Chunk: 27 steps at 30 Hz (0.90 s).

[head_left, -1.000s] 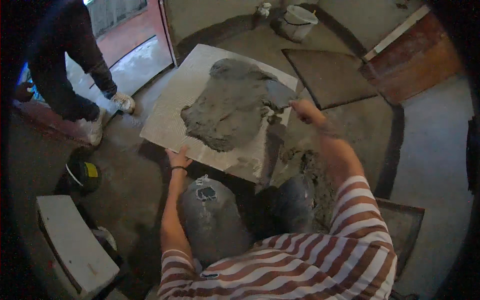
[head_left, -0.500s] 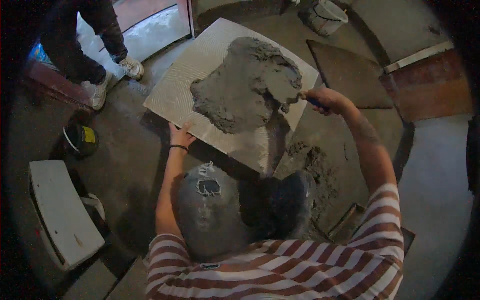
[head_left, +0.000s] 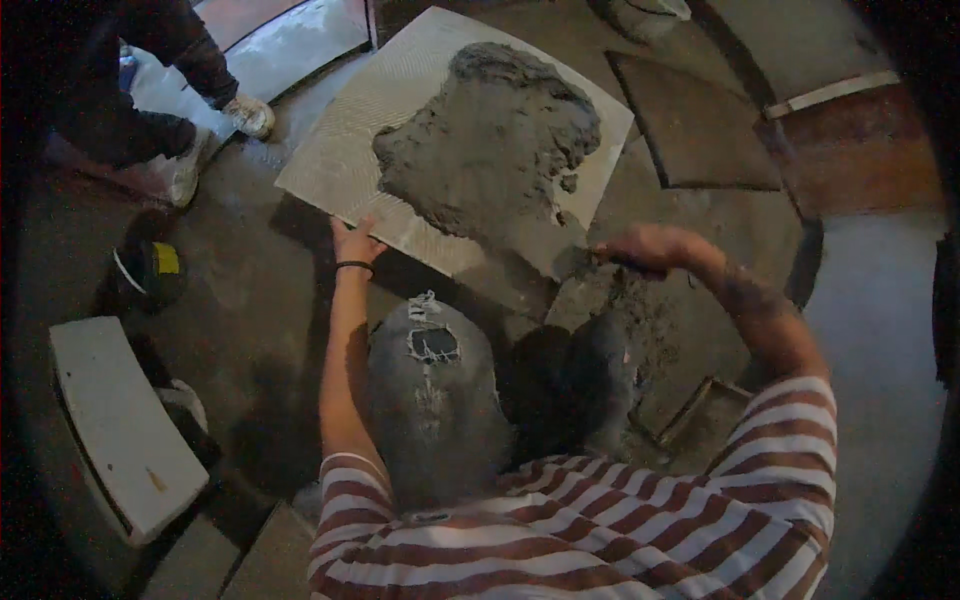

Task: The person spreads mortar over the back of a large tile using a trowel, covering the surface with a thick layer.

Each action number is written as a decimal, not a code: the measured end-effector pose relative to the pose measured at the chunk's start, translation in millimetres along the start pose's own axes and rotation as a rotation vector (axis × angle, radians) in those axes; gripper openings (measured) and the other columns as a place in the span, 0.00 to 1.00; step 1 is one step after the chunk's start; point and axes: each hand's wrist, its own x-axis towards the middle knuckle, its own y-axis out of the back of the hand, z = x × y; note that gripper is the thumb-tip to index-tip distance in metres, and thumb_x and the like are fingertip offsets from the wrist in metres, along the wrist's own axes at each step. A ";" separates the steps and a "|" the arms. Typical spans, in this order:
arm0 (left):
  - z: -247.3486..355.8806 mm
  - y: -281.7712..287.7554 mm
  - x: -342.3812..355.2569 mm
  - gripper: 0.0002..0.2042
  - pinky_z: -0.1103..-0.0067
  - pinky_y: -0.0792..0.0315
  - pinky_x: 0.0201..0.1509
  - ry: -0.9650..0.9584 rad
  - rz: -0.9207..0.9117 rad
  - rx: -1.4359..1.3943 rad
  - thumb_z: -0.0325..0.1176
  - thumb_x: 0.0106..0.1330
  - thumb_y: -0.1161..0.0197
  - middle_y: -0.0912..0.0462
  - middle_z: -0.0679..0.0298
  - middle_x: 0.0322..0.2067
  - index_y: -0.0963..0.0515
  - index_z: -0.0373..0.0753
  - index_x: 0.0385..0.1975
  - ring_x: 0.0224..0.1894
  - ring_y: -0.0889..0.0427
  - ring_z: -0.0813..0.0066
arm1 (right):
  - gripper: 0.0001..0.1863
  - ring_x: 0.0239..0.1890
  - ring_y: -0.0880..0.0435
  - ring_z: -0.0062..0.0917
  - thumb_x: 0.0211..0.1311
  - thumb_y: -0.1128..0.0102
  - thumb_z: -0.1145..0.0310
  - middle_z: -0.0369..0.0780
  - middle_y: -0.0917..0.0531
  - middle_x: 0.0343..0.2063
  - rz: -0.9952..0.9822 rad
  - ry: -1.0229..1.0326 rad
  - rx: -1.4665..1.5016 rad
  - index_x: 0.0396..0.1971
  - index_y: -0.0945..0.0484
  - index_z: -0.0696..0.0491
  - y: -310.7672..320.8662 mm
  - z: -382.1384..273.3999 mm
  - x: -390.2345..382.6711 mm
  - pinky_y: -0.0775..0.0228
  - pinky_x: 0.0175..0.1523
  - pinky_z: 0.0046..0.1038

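Observation:
My left hand (head_left: 355, 236) grips the near-left edge of a large pale tile (head_left: 330, 165) with fine ridged lines. A thick, uneven grey mortar mound (head_left: 480, 130) covers much of the tile, thinner and smeared toward the near-right corner. My right hand (head_left: 645, 250) is closed on a trowel (head_left: 570, 258) at that corner; its blade is coated in mortar and hard to make out against the grey. My knees in torn grey trousers sit just below the tile's near edge.
A person's legs (head_left: 145, 100) stand by the doorway at upper left. A dark bucket (head_left: 150, 275) and pale slab (head_left: 125, 420) lie left. A pale bucket (head_left: 650, 15) and dark board (head_left: 690, 120) are behind. Mortar scraps and a rectangular frame (head_left: 700, 410) lie right.
My right hand and trowel have moved down toward the near corner, dragging mortar into a smoother smear. My left hand still holds the tile edge. The view has shifted, so everything appears higher.

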 end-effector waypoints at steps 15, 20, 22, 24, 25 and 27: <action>-1.0 5.5 -15.9 0.32 0.77 0.26 0.27 -0.041 -0.094 -0.070 0.30 0.59 0.42 0.27 0.60 0.42 0.52 0.51 0.60 0.35 0.23 0.69 | 0.17 0.21 0.25 0.40 0.56 0.46 0.57 0.42 0.28 0.22 0.942 0.266 -0.803 0.46 0.30 0.43 8.9 -2.7 52.9 0.34 0.23 0.38; -26.6 15.1 -31.4 0.30 0.80 0.26 0.25 -0.137 -0.136 -0.102 0.30 0.60 0.44 0.26 0.60 0.40 0.51 0.50 0.60 0.32 0.23 0.75 | 0.16 0.23 0.24 0.40 0.57 0.47 0.56 0.43 0.27 0.22 0.950 0.265 -0.799 0.45 0.30 0.40 47.6 0.7 84.5 0.34 0.23 0.39; -21.1 6.2 -38.9 0.30 0.80 0.26 0.26 -0.164 -0.155 -0.127 0.30 0.60 0.44 0.26 0.61 0.39 0.51 0.50 0.60 0.33 0.23 0.74 | 0.14 0.24 0.23 0.39 0.58 0.49 0.55 0.43 0.27 0.22 0.947 0.235 -0.782 0.43 0.29 0.41 65.5 8.7 94.0 0.34 0.24 0.39; -15.6 8.5 -41.2 0.30 0.79 0.25 0.28 -0.202 -0.165 -0.143 0.30 0.60 0.44 0.26 0.61 0.39 0.51 0.50 0.60 0.33 0.23 0.74 | 0.14 0.25 0.23 0.40 0.58 0.50 0.54 0.43 0.26 0.22 0.987 0.238 -0.773 0.42 0.29 0.41 81.4 -2.2 104.3 0.33 0.25 0.40; -15.7 11.4 -40.2 0.30 0.78 0.24 0.30 -0.156 -0.135 -0.060 0.30 0.60 0.44 0.26 0.60 0.40 0.52 0.50 0.60 0.34 0.22 0.73 | 0.13 0.26 0.22 0.41 0.59 0.51 0.53 0.44 0.25 0.22 1.022 0.231 -0.760 0.41 0.28 0.42 89.8 -8.3 110.2 0.33 0.27 0.41; -10.2 11.3 -42.8 0.31 0.76 0.23 0.32 -0.115 -0.103 0.026 0.30 0.60 0.44 0.26 0.60 0.41 0.52 0.51 0.60 0.35 0.22 0.72 | 0.14 0.28 0.22 0.42 0.59 0.51 0.53 0.44 0.23 0.25 0.986 0.187 -0.708 0.39 0.27 0.44 111.8 -19.5 124.8 0.32 0.29 0.41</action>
